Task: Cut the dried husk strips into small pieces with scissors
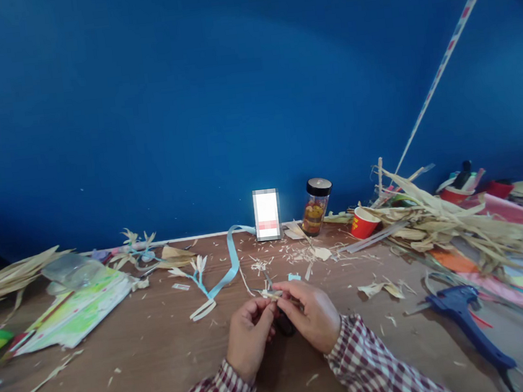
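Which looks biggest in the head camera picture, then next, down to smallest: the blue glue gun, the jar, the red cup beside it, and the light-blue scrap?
1. Blue glue gun, though it's nearer the camera
2. Jar
3. Red cup
4. Light-blue scrap, tiny

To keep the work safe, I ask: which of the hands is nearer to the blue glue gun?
Right. The right hand is left of the blue glue gun, apart from it; the left hand is farther left.
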